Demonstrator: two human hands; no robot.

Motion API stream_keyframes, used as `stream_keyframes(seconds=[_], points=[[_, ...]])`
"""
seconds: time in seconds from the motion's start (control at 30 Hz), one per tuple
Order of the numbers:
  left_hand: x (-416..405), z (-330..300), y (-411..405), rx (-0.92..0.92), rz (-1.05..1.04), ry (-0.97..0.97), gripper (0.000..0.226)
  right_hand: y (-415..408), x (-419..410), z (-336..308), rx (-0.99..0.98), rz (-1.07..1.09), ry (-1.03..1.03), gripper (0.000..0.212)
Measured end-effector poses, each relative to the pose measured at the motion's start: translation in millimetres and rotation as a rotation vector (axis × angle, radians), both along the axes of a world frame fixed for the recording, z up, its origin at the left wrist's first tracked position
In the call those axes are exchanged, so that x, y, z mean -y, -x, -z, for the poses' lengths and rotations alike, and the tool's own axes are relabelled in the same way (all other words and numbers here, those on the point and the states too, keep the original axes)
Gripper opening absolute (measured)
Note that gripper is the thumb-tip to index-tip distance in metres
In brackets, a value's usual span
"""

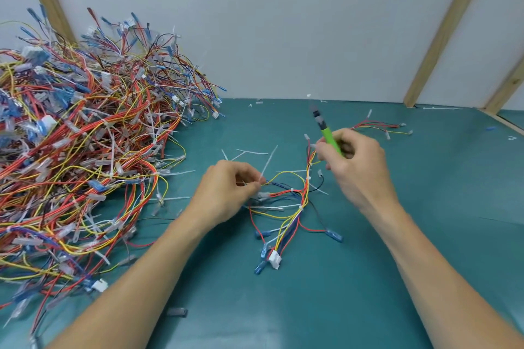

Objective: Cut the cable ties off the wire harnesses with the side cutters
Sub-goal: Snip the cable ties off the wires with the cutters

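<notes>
Head view: left hand [226, 193] pinches a white cable tie [268, 163] on the multicoloured wire harness [295, 207] lying mid-desk; right hand [351, 161] grips green-handled side cutters [326, 130], tip raised, blurred. Risk: misaimed cutters nick wire insulation beside the tie.

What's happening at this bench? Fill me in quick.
A person is stripping cable ties from wire harnesses. The left hand pinches one harness lying on the green mat, while the right hand holds green-handled side cutters raised above it. A big pile of harnesses sits to the left.
</notes>
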State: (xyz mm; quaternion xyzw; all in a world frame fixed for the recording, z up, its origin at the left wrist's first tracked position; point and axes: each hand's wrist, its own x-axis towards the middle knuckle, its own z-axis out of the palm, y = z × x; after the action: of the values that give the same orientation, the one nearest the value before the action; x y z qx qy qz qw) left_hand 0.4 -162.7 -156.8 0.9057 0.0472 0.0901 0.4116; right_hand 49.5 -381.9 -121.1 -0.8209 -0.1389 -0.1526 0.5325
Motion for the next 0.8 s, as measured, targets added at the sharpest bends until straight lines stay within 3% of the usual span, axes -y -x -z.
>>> stream_keyframes(seconds=[0.1, 0.2, 0.3, 0.4, 0.63, 0.8], points=[[-1.0, -1.3, 0.9, 0.021, -0.080, -0.121, 0.004, 2.7, -5.5, 4.0, -0.025, -0.097, 0.055, 0.032], [-0.1, -2.5, 3.0, 0.062, -0.140, -0.150, 0.006, 9.3, -8.7, 0.9, 0.031, -0.251, -0.121, 0.033], [-0.7, -4.5, 3.2, 0.142, -0.161, -0.078, 0.012, 14.2, -15.2, -1.6, 0.074, -0.361, -0.213, 0.038], [-3.1, -7.6, 1.2, 0.222, -0.156, 0.041, 0.011, 12.1, -19.0, 2.3, -0.018, -0.392, -0.068, 0.039], [0.1, -11.1, 4.4, 0.234, -0.148, 0.125, 0.009, 1.1, -2.9, 11.1, -0.024, -0.019, 0.223, 0.052], [0.5, -12.7, 6.2, 0.222, -0.146, 0.221, 0.009, -5.3, 6.2, 11.6, -0.036, -0.006, 0.319, 0.040]])
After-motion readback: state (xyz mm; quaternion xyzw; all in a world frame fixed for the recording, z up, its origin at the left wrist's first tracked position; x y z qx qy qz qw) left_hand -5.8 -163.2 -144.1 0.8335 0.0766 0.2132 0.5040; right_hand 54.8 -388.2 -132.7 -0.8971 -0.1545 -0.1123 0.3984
